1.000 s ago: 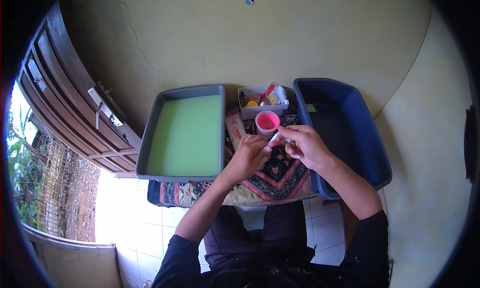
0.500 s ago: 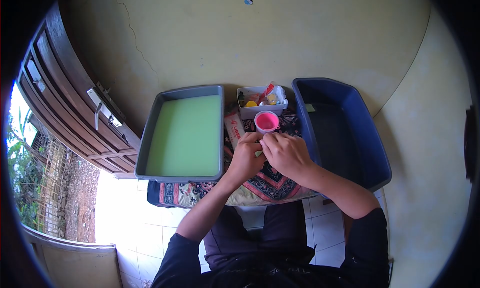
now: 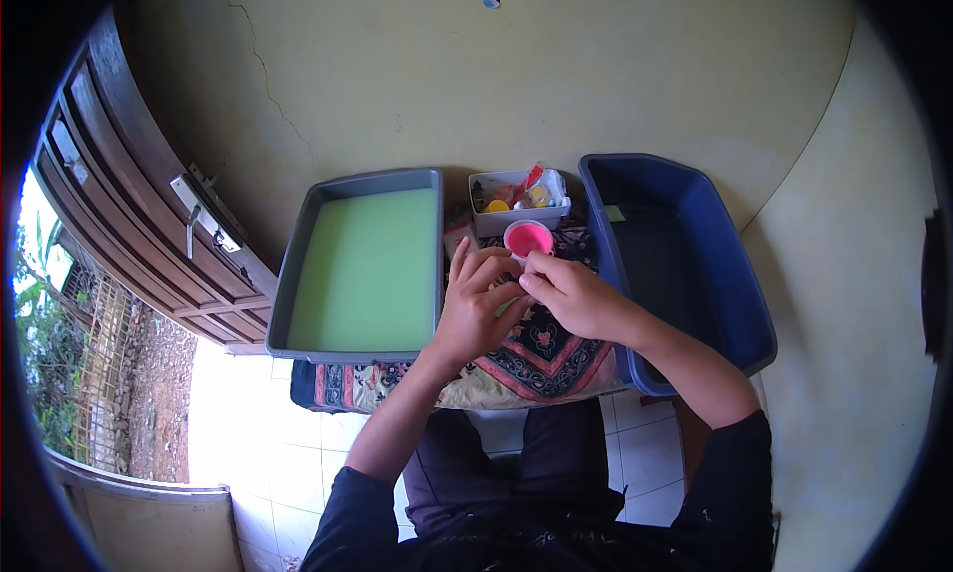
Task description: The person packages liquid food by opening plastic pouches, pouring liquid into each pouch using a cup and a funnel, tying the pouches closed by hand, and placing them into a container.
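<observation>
My left hand (image 3: 477,304) and my right hand (image 3: 576,296) meet at their fingertips just below a white cup with a pink inside (image 3: 528,238). Thumb and index finger of the left are pinched while its other fingers fan out. The right is closed, its fingertips pressed together against the left. Whatever lies between them is too small and covered to make out. Partly behind my left hand is a white packet (image 3: 459,237). Patterned cloth (image 3: 546,349) lies beneath both hands.
On the left is a grey tray (image 3: 273,314) of pale green liquid. A dark blue tub (image 3: 751,294) stands on the right, a small pale green piece (image 3: 615,214) inside. Behind the cup, a white box (image 3: 519,217) holds several small items. A wooden door (image 3: 149,185) is at far left.
The right hand first turned over and closed in against the left. Since then the left hand's outer fingers have spread and lifted, now covering more of the white packet.
</observation>
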Demonstrator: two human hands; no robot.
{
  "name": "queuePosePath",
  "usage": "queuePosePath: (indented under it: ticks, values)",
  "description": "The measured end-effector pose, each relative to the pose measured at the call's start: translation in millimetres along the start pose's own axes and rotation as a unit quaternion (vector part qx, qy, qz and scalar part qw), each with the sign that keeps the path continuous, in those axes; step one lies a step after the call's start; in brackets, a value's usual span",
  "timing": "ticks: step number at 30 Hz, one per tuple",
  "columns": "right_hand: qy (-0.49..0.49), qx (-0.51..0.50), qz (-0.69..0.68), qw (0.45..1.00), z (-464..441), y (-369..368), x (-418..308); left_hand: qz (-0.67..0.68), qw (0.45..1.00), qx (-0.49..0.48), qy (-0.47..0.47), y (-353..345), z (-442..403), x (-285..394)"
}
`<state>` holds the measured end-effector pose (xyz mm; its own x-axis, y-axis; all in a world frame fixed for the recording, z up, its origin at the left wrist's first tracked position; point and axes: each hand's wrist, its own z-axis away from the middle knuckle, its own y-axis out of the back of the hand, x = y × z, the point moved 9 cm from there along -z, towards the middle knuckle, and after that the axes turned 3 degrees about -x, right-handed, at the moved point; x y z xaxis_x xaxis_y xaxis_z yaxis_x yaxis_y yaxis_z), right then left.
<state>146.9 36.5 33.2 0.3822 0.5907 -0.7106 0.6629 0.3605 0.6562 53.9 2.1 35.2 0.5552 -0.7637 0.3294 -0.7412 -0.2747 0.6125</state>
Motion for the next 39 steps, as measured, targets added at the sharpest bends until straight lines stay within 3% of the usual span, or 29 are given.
queuePosePath:
  ticks: [2, 4, 7, 16, 21, 24, 26, 29, 35, 38, 39]
  values:
    - [0.018, 0.014, -0.074, 0.997, 0.1, 1.2, 0.5, -0.041, 0.999, 0.029, -0.009, 6.8, -1.0, 2.1]
    - [-0.092, -0.028, -0.210, 0.973, -0.1, -5.2, 6.0, -0.060, 0.997, 0.042, -0.007, 12.0, -2.5, 5.3]
    - [-0.143, -0.059, -0.303, 0.940, 1.1, -11.7, 7.6, -0.088, 0.994, 0.068, 0.001, 20.4, -0.1, 6.6]
    - [-0.136, -0.106, -0.447, 0.878, -4.3, -15.8, 6.5, 0.038, 0.989, 0.124, 0.075, 21.5, 7.1, -5.9]
    - [-0.094, -0.095, -0.395, 0.909, -6.4, 2.5, 9.9, 0.065, 0.990, 0.096, 0.077, 19.5, 1.5, -6.7]
    - [-0.076, -0.092, -0.339, 0.933, -5.7, 9.6, 9.0, 0.151, 0.981, 0.045, 0.113, 8.3, 0.2, -15.6]
    - [-0.051, -0.094, -0.296, 0.949, -6.1, 11.5, 5.3, 0.296, 0.944, 0.029, 0.142, -3.6, 1.7, -24.7]
    - [-0.053, -0.060, -0.251, 0.965, -4.6, 13.7, 6.1, 0.352, 0.924, 0.026, 0.149, -9.9, 1.8, -29.5]
    - [-0.008, 0.034, -0.169, 0.985, 0.8, 20.6, -8.0, 0.383, 0.912, 0.023, 0.148, -10.9, 0.8, -30.0]
    - [0.043, 0.087, -0.091, 0.991, 2.8, 26.3, -20.5, 0.379, 0.914, 0.013, 0.148, -11.0, 1.1, -29.0]
    - [0.102, 0.127, -0.012, 0.987, 5.1, 30.5, -32.4, 0.378, 0.914, 0.013, 0.148, -12.4, 1.2, -28.6]
